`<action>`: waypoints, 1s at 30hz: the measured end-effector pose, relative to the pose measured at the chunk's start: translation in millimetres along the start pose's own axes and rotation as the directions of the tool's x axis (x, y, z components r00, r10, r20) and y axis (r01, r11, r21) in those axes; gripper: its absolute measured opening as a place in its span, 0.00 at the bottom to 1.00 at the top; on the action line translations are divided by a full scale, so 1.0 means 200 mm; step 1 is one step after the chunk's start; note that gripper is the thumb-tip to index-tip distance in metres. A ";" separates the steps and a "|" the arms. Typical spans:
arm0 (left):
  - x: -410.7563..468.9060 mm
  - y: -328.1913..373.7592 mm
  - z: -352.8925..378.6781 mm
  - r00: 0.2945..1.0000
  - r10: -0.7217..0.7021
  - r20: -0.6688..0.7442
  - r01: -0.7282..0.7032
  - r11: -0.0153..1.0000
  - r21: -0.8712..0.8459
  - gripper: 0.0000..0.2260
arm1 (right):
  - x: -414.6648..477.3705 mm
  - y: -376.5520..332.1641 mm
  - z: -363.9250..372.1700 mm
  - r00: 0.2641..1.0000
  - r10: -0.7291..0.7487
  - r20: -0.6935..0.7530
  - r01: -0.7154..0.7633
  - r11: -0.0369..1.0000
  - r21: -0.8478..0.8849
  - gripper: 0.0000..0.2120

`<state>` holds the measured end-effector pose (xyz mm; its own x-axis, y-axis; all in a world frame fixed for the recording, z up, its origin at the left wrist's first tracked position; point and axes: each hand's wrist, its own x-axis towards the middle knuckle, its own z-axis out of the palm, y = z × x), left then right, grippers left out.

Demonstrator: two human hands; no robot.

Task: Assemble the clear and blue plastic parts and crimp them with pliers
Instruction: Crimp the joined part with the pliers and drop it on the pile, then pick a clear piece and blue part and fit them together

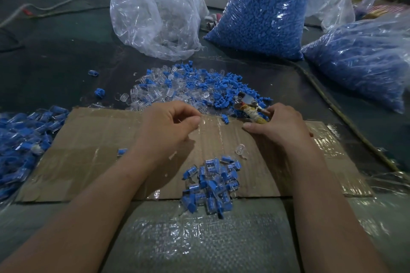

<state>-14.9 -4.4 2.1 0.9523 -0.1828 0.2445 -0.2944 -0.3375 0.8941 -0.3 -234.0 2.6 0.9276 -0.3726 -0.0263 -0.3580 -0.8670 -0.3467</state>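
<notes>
Closest to me, a small heap of joined pieces [210,186] is lying at the near edge of the cardboard [88,150], blue plugs sitting inside clear shells. Just past it a single clear cap [240,148] is resting alone. The left hand [170,126] is hovering over the cardboard with its fingers curled and thumb meeting forefinger; whether it is pinching a clear piece I cannot tell. The right hand [281,126] is curling its fingers round the taped handles of the pliers [255,112], whose metal head is poking into the loose pile [195,88] of clear and blue parts just beyond the cardboard. These parts are looking tiny, light and hard, and the clear ones slick enough to skitter. I am judging that a fingertip pinch across the sides is the best hold, with only a gentle squeeze from the tool so the thin shell is not cracking. Further back, a clear bag [155,13] and a blue bag [261,15] are standing.
</notes>
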 end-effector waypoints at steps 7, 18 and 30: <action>0.01 -0.04 0.03 0.993 0.113 0.032 -0.116 0.899 0.423 0.13 | -0.02 -0.01 -0.01 0.999 0.005 0.033 -0.004 0.999 -0.041 0.40; 0.06 -0.10 0.02 0.971 -0.104 0.213 -0.123 0.549 0.827 0.39 | -0.04 -0.05 -0.02 1.000 -0.024 0.020 0.026 0.996 -0.091 0.39; 0.06 -0.11 0.03 0.975 0.043 0.218 -0.198 0.613 0.764 0.18 | -0.09 -0.15 -0.01 0.851 -0.291 -0.437 0.387 0.910 0.148 0.12</action>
<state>3.3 -4.4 -15.8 0.8980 -0.3945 0.1950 -0.4314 -0.8767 0.2131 -6.4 -202.5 14.5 0.8470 -0.2094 0.4886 0.0490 -0.8844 -0.4641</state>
